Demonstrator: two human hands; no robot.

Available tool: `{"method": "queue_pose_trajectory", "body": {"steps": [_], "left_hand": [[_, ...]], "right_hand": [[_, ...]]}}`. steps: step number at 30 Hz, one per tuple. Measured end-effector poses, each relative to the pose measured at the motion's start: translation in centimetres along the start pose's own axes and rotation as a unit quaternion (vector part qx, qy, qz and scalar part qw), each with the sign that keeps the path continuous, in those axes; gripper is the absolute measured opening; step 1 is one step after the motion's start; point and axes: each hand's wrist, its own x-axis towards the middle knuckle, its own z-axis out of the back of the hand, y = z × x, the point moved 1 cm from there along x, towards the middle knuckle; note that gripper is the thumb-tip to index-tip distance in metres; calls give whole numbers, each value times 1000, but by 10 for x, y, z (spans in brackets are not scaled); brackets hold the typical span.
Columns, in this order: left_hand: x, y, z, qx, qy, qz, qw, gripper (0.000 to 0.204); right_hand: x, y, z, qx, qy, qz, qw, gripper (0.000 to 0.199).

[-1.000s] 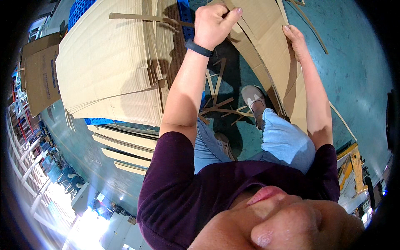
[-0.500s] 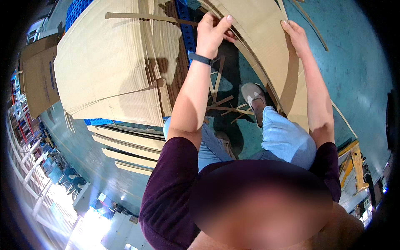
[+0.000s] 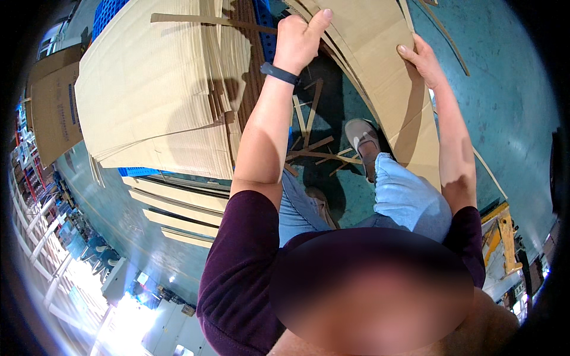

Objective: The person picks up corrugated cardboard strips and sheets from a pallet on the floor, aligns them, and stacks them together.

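Looking in from my end, I find the cardboard sheets (image 3: 386,59) in front of the person, beside the right knee. The left hand (image 3: 301,40) is curled on their left edge, thumb over the top, fingers mostly hidden; the right hand (image 3: 424,64) pinches the right edge, thumb on the upper face. On the done side, I'd count the thick stack of cardboard (image 3: 148,83) to the left, beside blue plastic (image 3: 268,44), and the loose strips (image 3: 314,107) lying on the floor (image 3: 499,113). One narrow strip (image 3: 196,19) lies across the stack. The held sheets aren't yet set down, so I judge this batch unfinished; how many remain I cannot tell.
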Motion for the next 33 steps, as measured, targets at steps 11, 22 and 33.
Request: {"method": "queue_pose_trajectory", "body": {"steps": [11, 22, 33], "left_hand": [[-14, 0, -18, 74, -158, -69, 982, 37], [-7, 7, -13, 92, -239, -161, 953, 32], [-24, -6, -32, -394, -143, 7, 908, 31]], "right_hand": [[9, -30, -1, 67, -16, 12, 998, 55], [19, -30, 13, -2, -28, -20, 999, 67], [10, -26, 1, 175, 60, -53, 981, 57]]}}
